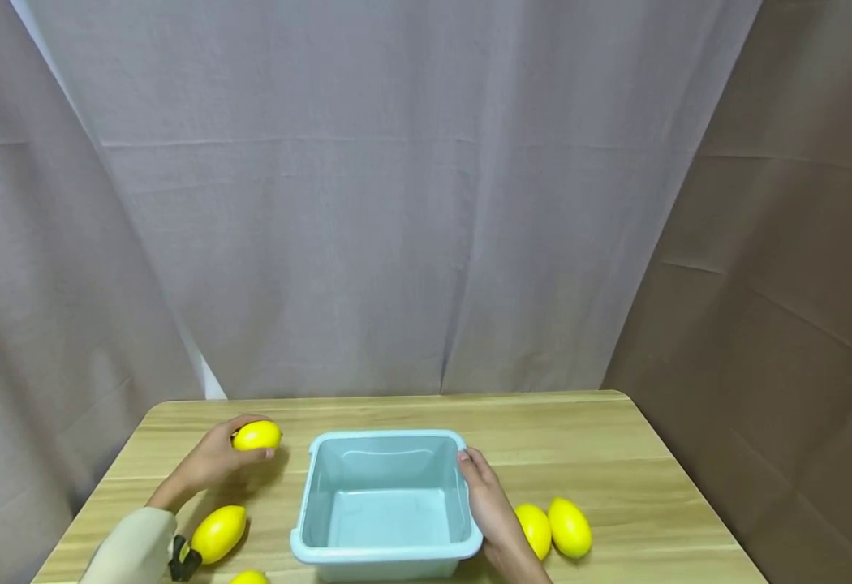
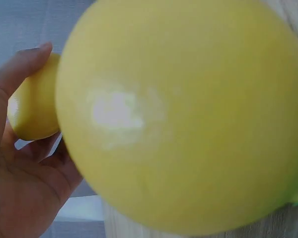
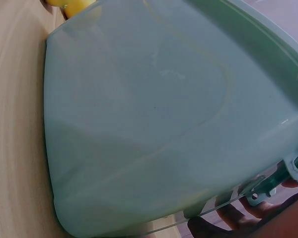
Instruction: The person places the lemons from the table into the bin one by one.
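Note:
My left hand [image 1: 214, 461] is at the table's left side and holds a yellow lemon [image 1: 256, 435] between thumb and fingers. In the left wrist view the held lemon [image 2: 36, 106] sits against the fingers, partly covered by a much closer lemon [image 2: 184, 109]. That closer one is the lemon [image 1: 219, 534] beside my left wrist. My right hand [image 1: 490, 511] grips the right rim of a light blue plastic bin [image 1: 389, 555], thumb over the edge. The bin stands upright with a bare floor. From the right wrist, the bin's side wall [image 3: 139, 109] fills most of the view, fingers [image 3: 231, 218] showing beyond it.
Two more lemons lie on the table right of my right forearm, a partly hidden lemon [image 1: 532, 529] and a full one [image 1: 570, 528]. Another lemon [image 1: 249, 577] is cut off at the bottom edge. Grey curtains [image 1: 397, 203] hang behind the wooden table [image 1: 587, 438].

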Available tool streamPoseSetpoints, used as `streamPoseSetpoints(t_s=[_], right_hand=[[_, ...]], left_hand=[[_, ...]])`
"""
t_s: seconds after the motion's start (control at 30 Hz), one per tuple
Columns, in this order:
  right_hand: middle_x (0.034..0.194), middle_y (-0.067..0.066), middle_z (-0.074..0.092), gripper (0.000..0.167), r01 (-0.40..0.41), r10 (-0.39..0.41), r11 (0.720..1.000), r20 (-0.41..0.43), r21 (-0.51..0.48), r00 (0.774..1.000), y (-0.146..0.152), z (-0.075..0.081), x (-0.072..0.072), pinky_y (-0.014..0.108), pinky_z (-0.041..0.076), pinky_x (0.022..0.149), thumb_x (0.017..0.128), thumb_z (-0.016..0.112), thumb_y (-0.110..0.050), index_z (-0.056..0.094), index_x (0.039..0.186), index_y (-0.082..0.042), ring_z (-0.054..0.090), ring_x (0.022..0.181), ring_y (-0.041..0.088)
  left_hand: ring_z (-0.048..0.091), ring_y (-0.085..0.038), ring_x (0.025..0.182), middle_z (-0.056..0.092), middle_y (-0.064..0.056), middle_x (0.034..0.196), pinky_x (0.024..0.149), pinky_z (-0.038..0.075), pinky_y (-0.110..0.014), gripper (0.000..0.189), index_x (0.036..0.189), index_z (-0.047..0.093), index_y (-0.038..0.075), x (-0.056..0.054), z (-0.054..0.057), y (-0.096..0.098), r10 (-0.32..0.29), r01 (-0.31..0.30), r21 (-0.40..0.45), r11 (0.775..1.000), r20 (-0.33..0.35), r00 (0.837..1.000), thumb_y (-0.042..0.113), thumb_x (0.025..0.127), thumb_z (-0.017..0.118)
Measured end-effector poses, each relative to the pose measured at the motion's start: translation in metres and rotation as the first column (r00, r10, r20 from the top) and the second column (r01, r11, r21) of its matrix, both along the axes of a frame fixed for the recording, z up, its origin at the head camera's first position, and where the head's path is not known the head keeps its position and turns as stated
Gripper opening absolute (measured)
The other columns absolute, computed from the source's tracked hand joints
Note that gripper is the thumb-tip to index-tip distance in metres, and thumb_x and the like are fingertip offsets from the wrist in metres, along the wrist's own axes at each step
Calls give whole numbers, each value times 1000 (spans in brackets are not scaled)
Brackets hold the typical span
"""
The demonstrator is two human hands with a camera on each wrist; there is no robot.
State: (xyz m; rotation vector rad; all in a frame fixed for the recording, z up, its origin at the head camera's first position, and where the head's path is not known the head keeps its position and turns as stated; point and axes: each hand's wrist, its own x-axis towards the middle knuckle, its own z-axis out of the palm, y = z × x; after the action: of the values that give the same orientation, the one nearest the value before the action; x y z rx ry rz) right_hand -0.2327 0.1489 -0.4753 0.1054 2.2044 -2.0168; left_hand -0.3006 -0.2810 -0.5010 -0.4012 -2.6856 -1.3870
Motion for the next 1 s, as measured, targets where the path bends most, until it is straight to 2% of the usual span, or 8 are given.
streamPoseSetpoints(t_s=[0.27, 0.47, 0.67, 0.8, 1.0], right_hand=[[158, 29, 41, 67, -8, 8, 1000, 10, 1, 1000, 0, 1, 0, 55, 51, 102, 114, 34, -50, 29, 162, -3, 52, 133, 40], [155, 28, 44, 67, -16, 16, 1000, 13, -15, 1000, 0, 0, 1, 53, 53, 100, 114, 33, -51, 30, 162, -4, 55, 130, 38], [153, 28, 45, 69, -14, 15, 1000, 17, -17, 1000, 1, 0, 1, 52, 54, 97, 113, 34, -53, 28, 162, -5, 56, 126, 37], [153, 29, 45, 70, -15, 15, 1000, 6, -21, 1000, 1, 0, 2, 51, 54, 97, 113, 34, -52, 27, 162, -3, 56, 126, 37], [151, 28, 47, 69, -21, 21, 999, 6, -24, 1000, 0, -1, 2, 50, 54, 96, 113, 35, -52, 28, 161, -3, 57, 124, 36]], left_hand=[[62, -20, 97, 67, -18, 126, 78, 54, -27, 66, 142, 59, -2, 6, 7, 2, 70, -70, 51, 996, -5, 998, 17, 86, 88], [61, -21, 107, 63, -19, 137, 84, 54, -24, 67, 146, 57, 3, 11, 20, 6, 100, -97, 95, 991, -24, 995, 20, 89, 86], [61, -22, 106, 64, -17, 134, 84, 54, -24, 68, 148, 56, 6, 18, 31, 15, 128, -123, 115, 986, -31, 991, 24, 90, 87], [61, -21, 106, 63, -17, 132, 84, 55, -23, 68, 147, 56, 6, 21, 37, 19, 128, -121, 136, 983, -38, 991, 23, 89, 87], [63, -20, 106, 61, -20, 134, 83, 57, -24, 70, 146, 55, 4, 27, 45, 22, 91, -85, 200, 976, -22, 996, 15, 86, 89]])
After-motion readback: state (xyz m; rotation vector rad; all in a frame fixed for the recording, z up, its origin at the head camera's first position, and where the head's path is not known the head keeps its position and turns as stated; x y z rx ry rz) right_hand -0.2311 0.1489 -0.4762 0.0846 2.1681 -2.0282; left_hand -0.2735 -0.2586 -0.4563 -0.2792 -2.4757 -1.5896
